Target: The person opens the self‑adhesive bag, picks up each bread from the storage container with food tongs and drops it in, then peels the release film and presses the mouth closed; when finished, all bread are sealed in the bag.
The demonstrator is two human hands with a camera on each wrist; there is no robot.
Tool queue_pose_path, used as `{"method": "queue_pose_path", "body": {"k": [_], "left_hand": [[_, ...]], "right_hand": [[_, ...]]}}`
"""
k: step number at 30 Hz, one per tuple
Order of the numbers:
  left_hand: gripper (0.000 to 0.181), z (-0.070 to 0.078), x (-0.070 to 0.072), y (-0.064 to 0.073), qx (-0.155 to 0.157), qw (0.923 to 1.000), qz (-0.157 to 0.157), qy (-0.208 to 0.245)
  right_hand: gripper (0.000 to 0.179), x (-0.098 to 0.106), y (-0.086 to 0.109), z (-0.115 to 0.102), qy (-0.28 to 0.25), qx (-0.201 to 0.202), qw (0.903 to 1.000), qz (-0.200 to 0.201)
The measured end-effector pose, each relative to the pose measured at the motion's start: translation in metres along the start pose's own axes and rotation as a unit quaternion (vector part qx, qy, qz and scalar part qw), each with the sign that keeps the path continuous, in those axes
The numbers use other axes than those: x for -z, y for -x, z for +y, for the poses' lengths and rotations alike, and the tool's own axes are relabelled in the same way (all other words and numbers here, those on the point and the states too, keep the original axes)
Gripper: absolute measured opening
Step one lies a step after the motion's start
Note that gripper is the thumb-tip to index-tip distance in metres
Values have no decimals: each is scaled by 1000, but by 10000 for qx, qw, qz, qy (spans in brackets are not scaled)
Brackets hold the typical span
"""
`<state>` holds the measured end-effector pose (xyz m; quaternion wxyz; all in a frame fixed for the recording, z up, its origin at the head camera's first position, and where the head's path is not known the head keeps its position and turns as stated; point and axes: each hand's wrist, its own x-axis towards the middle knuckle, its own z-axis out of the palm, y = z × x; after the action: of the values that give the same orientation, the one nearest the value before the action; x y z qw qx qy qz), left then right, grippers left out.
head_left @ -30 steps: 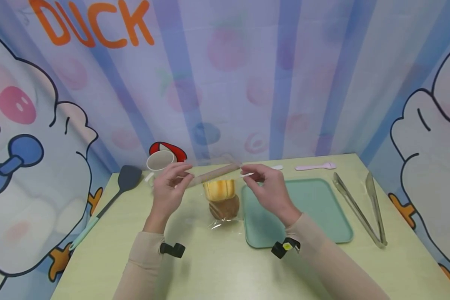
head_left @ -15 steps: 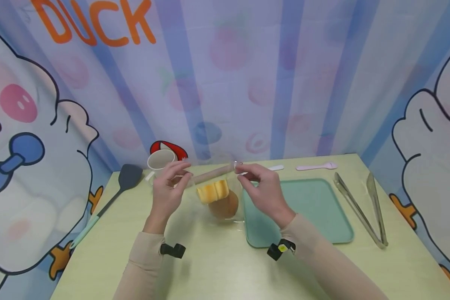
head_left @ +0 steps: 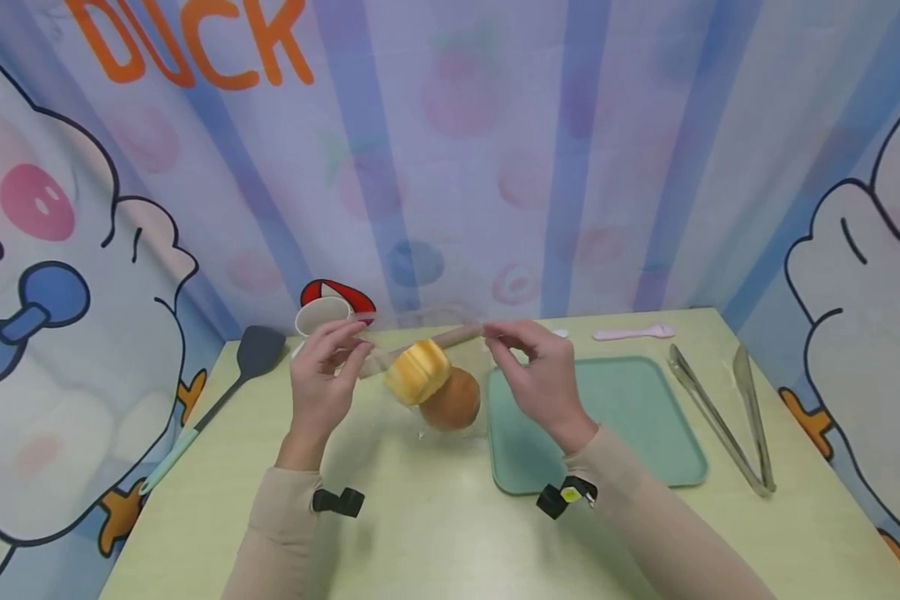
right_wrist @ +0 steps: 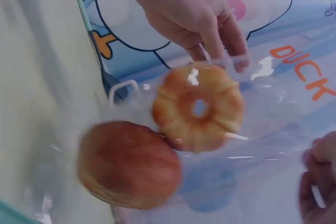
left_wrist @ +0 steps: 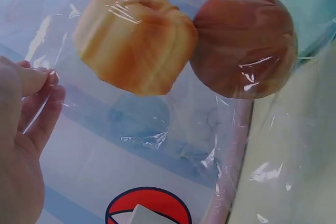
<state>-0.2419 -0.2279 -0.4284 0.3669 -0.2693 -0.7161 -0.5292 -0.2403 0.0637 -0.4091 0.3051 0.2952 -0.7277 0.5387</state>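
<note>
A clear plastic bag (left_wrist: 173,121) hangs above the table between both hands. My left hand (head_left: 321,379) pinches its upper left edge between thumb and fingertips. At the upper right edge, my right hand (head_left: 543,375) pinches the film the same way. Inside the bag lie two breads. One is a golden, scalloped ring bread (head_left: 418,372), whose centre hole shows in the right wrist view. Against its lower right side rests a round brown bun (head_left: 451,402). The film is nearly invisible in the head view, so its exact outline is hard to tell.
A green tray (head_left: 622,417) lies right of the bag, with metal tongs (head_left: 708,408) beyond it. A pink utensil (head_left: 633,333) lies at the back. On the left are a dark-headed spatula (head_left: 258,354) and a white mug (head_left: 322,315). A pinkish rod (head_left: 453,337) lies behind the bag.
My left hand has shifted slightly left, and the gap between the hands is wider than half a second ago. The ring bread has tipped and slid left off the bun's top.
</note>
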Motion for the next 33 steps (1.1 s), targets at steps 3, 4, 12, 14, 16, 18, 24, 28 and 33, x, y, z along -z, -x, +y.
{"method": "queue_pose_path", "body": {"k": [3,4,12,14,16,18,24,28,33], "left_hand": [[35,1,1,-2,-54,10000,-20,15],[35,1,1,-2,-59,10000,-53,3],[35,1,-1,1,-86,9998,-149,69],[34,1,-1,1,-85,9998,-163,60],[33,2,-1,0,-29,9998,-194,20],[33,3,-1,1,105,9997,-196,30],[31,7,-2,6,796,9968,3,118],[30,8,-2,9,1106,9935,129,254],[29,9,0,9,1256,9896,320,622]], "right_hand": [[18,2,-5,-2,5,242,9997,57],[18,2,-6,-2,62,306,9995,50],[17,6,-7,-1,238,568,9981,25],[17,6,-8,-1,286,559,9980,79],[17,7,-8,-1,237,424,9988,69],[18,7,-8,1,150,124,9998,81],[21,10,-4,6,-550,-1393,9887,-112],[24,12,-5,6,-1003,-1997,9746,-173],[23,13,-9,8,-1131,-2145,9698,-248]]}}
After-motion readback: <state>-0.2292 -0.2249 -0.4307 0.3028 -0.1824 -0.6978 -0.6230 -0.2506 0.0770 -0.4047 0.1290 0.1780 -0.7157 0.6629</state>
